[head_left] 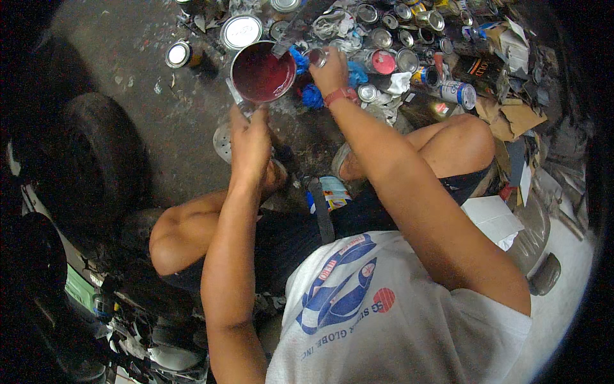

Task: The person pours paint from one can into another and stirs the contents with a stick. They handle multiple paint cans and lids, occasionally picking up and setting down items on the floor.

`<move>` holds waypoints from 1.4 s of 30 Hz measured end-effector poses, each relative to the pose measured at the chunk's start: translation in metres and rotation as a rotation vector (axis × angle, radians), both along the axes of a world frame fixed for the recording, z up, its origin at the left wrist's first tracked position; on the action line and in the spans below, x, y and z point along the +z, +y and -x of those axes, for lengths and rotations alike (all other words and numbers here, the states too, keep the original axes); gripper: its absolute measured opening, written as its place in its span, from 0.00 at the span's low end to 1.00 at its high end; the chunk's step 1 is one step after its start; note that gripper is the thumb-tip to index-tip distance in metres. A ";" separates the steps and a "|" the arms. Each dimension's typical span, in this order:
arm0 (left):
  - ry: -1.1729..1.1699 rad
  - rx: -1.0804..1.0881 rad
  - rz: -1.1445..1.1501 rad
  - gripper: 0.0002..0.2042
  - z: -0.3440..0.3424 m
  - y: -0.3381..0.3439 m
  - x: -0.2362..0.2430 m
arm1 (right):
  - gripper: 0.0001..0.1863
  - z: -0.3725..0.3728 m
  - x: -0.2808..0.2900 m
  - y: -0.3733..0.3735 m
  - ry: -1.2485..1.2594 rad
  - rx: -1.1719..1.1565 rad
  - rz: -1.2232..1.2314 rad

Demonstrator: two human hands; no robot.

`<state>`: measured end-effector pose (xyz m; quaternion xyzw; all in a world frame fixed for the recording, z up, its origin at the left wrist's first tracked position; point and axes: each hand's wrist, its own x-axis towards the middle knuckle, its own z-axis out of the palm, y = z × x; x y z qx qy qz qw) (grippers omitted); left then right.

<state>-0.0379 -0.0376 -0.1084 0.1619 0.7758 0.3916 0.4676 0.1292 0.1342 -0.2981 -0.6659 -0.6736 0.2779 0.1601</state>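
A round can of dark red paint (262, 73) stands in front of me, its inside facing up. My left hand (249, 137) is closed at its near side on a pale flat strip (235, 91) that lies along the can's left wall. Whether these fingers also touch the can, I cannot tell. To the right of the paint, my right hand (330, 72) is wrapped round a small round container (317, 58) with a reddish inside. A translucent flat strip (281, 48) reaches over the can's far right rim. Crumpled blue material (312, 96) lies below the right hand.
White-lidded cans (241, 32) stand beyond the paint, with a smaller can (178, 55) to the left. Several tins and an open can of pink-red paint (383, 62) crowd the right. Torn cardboard (518, 120) lies by my right knee; a tyre (105, 153) stands left.
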 end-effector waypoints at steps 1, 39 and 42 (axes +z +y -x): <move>0.009 0.002 0.008 0.28 0.000 0.001 0.002 | 0.33 0.001 0.003 0.004 -0.057 0.068 -0.041; 0.023 -0.073 0.059 0.33 0.002 0.003 0.006 | 0.15 -0.041 0.001 -0.065 -0.034 0.195 0.074; 0.103 -0.023 0.038 0.25 -0.003 0.000 -0.007 | 0.14 -0.047 0.010 -0.059 0.050 0.145 0.096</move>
